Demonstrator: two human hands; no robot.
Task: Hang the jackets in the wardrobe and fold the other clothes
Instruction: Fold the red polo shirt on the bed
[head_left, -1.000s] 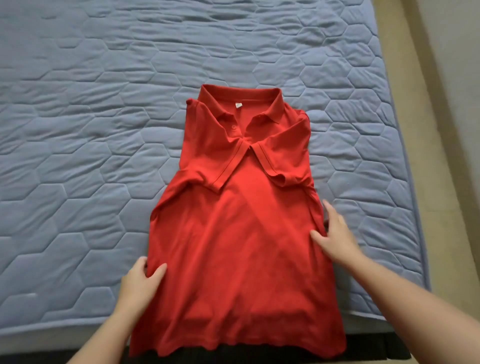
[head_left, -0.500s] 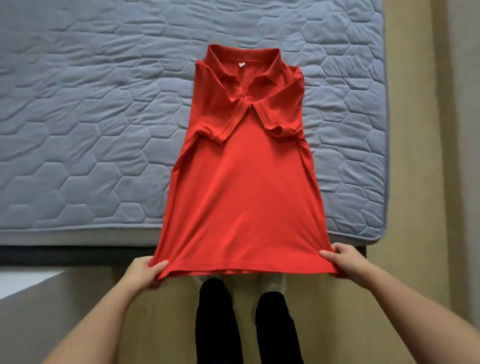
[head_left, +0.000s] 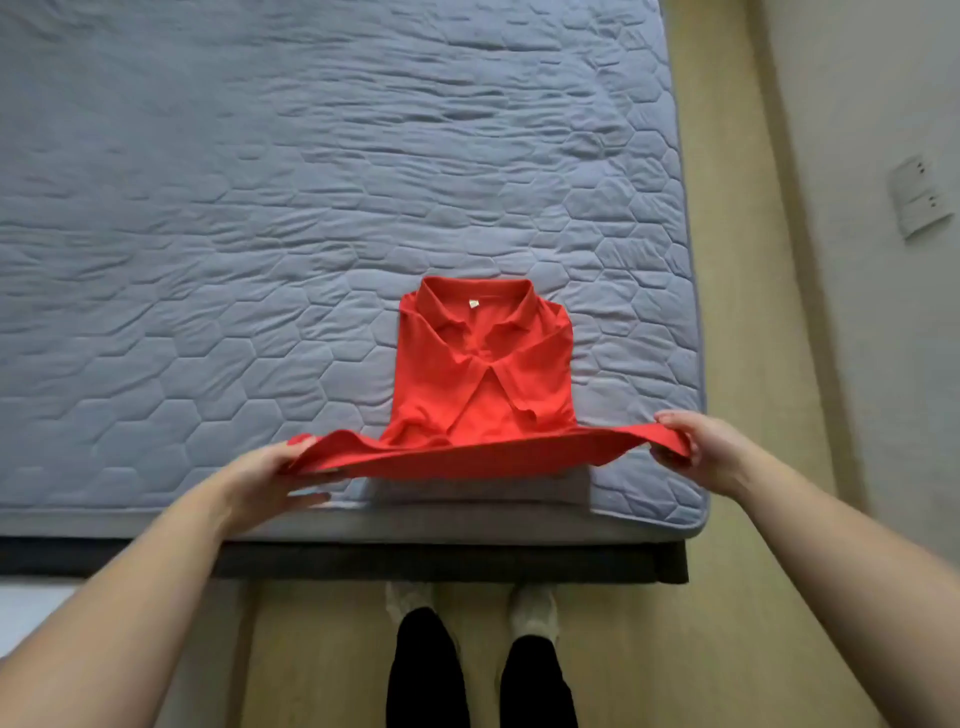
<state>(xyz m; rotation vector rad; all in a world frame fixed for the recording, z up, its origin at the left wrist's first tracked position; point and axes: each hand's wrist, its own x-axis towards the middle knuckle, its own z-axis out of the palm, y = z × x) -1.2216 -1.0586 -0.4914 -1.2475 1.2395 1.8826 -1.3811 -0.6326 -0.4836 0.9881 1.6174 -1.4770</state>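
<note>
Hem corners of the red shirt (head_left: 483, 374) are pinched in my left hand (head_left: 265, 475) and right hand (head_left: 701, 449), held just above the bed (head_left: 208, 208) edge; the collar end lies flat there. I would carry both corners level toward the collar, landing them together.

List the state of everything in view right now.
shirt: sleeves folded in, collar end flat on the bed, hem end lifted and stretched between both hands.
left hand: pinches the hem's left corner.
right hand: grips the hem's right corner.
bed: quilted cover on, wrinkled.
</note>
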